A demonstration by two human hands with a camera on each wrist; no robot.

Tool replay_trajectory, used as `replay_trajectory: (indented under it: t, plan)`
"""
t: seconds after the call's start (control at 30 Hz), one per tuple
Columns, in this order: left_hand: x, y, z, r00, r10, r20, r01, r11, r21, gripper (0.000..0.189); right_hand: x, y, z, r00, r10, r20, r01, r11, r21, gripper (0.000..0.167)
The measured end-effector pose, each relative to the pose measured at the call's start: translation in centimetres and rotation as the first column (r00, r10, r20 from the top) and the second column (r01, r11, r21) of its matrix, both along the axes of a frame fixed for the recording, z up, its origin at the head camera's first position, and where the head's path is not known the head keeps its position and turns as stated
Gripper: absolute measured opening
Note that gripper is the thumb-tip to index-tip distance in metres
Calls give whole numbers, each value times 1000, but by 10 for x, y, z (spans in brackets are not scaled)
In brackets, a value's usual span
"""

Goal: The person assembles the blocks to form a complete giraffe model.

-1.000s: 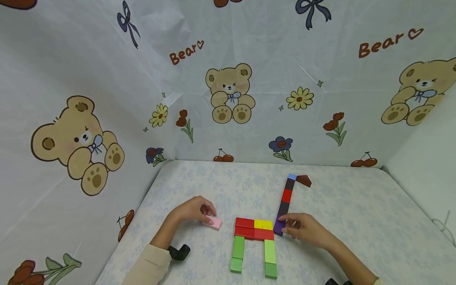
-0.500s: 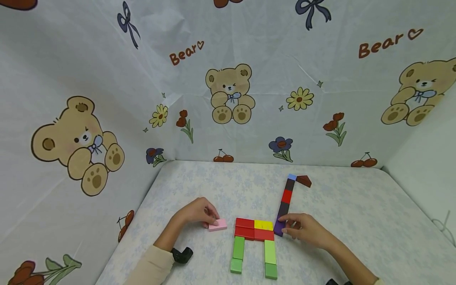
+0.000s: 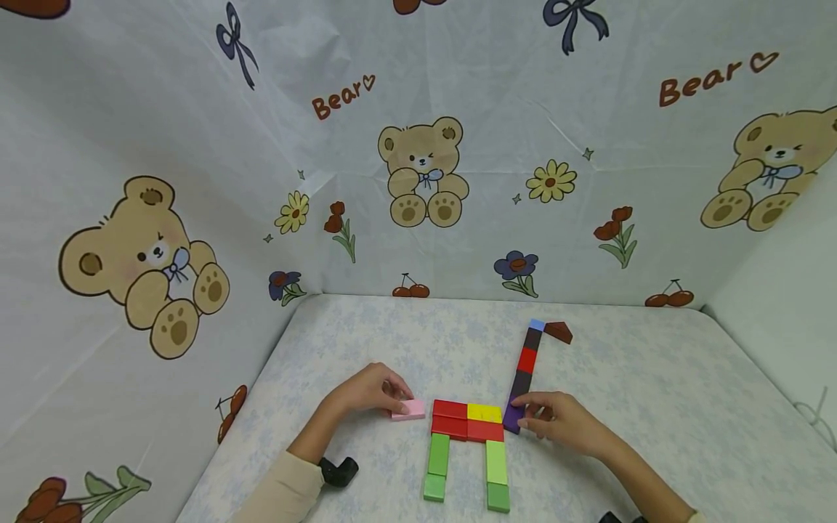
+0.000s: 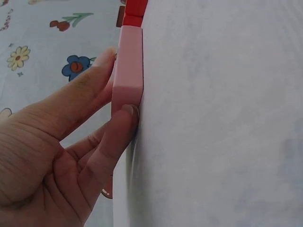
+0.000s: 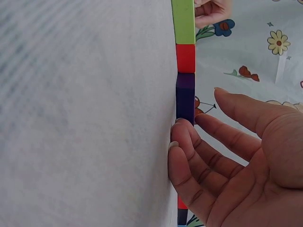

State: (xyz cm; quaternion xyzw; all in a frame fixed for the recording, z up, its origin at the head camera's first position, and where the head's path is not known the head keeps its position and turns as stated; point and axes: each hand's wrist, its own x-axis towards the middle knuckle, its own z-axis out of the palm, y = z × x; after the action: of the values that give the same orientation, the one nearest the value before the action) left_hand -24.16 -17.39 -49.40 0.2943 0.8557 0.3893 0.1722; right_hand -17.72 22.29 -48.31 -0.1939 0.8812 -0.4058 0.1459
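My left hand (image 3: 371,389) pinches a pink block (image 4: 129,64) between thumb and fingers, low over the table. In the head view a narrow gap parts the pink block from the red blocks (image 3: 450,419). My right hand (image 3: 564,418) touches a purple block (image 5: 185,94) with its fingertips; in the right wrist view the thumb stands away from it. The purple block ends a slanted row with black blocks (image 3: 521,383), a red block (image 3: 527,360) and a light-blue block (image 3: 537,324). A brown angular block (image 3: 559,332) adjoins its far end.
A yellow block (image 3: 484,413) lies among the red ones. Two columns of green blocks (image 3: 438,454) run from them toward the near side. A pale-blue patterned cover lies over the table (image 3: 654,385), and a bear-print sheet (image 3: 490,87) hangs behind.
My left hand has moved right with the pink block, which has turned straighter and come close to the red blocks. My right hand has stayed at the purple block.
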Motion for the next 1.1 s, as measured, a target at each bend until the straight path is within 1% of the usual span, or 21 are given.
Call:
replay_trajectory:
  t: [0.1,0.17,0.33,0.43,0.53,0.8,0.93,1.1]
  plan:
    - [2,2,1,1000,-26,-17,26,1000,-14,25,0,0,0,1000,-1,2,1,1000,2,36]
    - [3,4,2,999,-31,-27,30,999,-28,27,0,0,0,1000,-3,3,3,1000,4,36]
    - [4,7,2,998,-29,-55,26,998,-54,25,0,0,-1,1000,-5,4,5,1000,4,36]
    - [4,8,0,996,-25,-82,20,998,-54,23,0,0,-1,1000,-3,5,3,1000,4,37]
    - [4,8,-2,995,-12,-96,8,999,-43,22,0,0,-2,1000,-1,4,1,1000,5,37]
    - [3,9,-4,995,21,-98,-23,1000,-15,21,-1,0,-2,1000,-2,3,2,1000,8,37]
    - [2,9,-4,994,25,-103,-27,999,-17,21,-1,0,-3,1000,-4,0,4,1000,8,38]
    - [3,9,-2,995,28,-98,-30,999,-19,21,-2,0,-3,1000,-3,3,3,1000,5,37]
